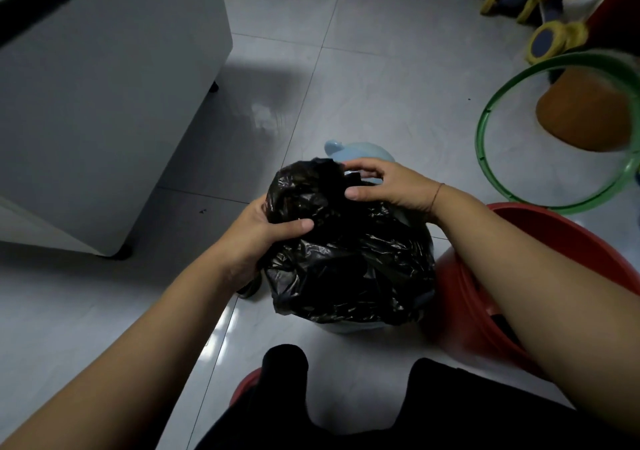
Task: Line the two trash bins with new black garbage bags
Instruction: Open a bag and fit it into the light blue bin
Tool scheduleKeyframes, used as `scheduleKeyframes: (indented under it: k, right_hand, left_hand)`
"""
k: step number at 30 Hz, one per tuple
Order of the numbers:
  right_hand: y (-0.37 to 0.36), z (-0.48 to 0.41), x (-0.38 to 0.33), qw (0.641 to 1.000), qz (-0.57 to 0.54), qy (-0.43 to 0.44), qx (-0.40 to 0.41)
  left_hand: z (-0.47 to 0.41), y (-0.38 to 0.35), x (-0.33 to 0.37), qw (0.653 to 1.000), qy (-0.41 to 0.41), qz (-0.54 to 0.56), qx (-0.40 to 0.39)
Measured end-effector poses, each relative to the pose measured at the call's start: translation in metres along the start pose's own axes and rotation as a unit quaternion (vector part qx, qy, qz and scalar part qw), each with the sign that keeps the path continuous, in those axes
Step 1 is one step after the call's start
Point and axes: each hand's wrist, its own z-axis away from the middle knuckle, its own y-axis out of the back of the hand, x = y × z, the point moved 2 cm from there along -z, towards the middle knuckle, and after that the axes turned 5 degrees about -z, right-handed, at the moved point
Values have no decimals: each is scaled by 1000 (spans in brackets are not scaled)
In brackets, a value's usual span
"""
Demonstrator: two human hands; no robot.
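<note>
**Inspector:** Your left hand is curled around the near-left side of the black garbage bag, thumb laid across the top of the plastic, fingers tucked out of sight beneath. It is closed on the bag. Both forearms reach forward and down.

**Operator:** And my right?

**Inspector:** Your right hand sits on the far edge of the bag, fingers spread and bent, thumb pointing back toward your left hand. It presses and pinches the plastic at the rim. A thin thread band circles that wrist.

**Operator:** Where does the bag stand?

**Inspector:** Between your two hands, draped over a pale blue bin on the tiled floor. The plastic is glossy, heavily wrinkled and bunched over the top; the opening is not visible. Blue shows only beyond your right fingers and in a sliver below the bag's near hem.

**Operator:** Anything beside it?

**Inspector:** A red bin lies just under your right forearm, touching or nearly touching the bag; I cannot tell which. A green hoop lies further right, a white cabinet well left of your left hand.

**Operator:** Any markings?

**Inspector:** No writing is legible on the bag or bins.
</note>
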Motion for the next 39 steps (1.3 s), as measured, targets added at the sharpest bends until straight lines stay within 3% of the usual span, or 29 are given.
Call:
scheduleKeyframes:
  k: [10, 14, 16, 19, 22, 25, 28, 31, 33, 36, 39]
  right_hand:
    - [10, -2, -7, 978, -135, -55, -151]
    - [10, 1, -2, 966, -175, -87, -167]
    - [12, 3, 2, 969, -201, -76, -124]
    - [22, 4, 9, 966, -253, -41, 26]
    - [38, 8, 20, 946, -233, -29, 223]
    - [44, 10, 34, 930, -163, -29, 327]
    - [46, 2, 49, 919, -136, -43, 368]
    - [46, -10, 60, 911, -112, -71, 391]
    - [45, -16, 61, 908, -82, -78, 404]
    - [43, -16, 53, 916, -55, -63, 392]
    - [39, -4, 43, 946, -138, 4, 294]
  left_hand:
    - [-2, 7, 17, 974, 7, 183, -133]
    - [-11, 11, 16, 978, 24, 177, -103]
    - [-18, 19, 9, 992, 37, 115, -23]
    - [-24, 34, -8, 990, 35, 1, 137]
    - [-29, 42, -20, 958, -8, -134, 254]
    - [-34, 42, -23, 920, -28, -237, 310]
    - [-36, 34, -19, 880, -84, -358, 301]
    - [-39, 22, -13, 822, -171, -493, 227]
    - [-43, 16, -11, 807, -196, -530, 171]
    - [-51, 17, -15, 854, -154, -484, 114]
    - [-55, 18, -22, 901, -92, -417, 81]
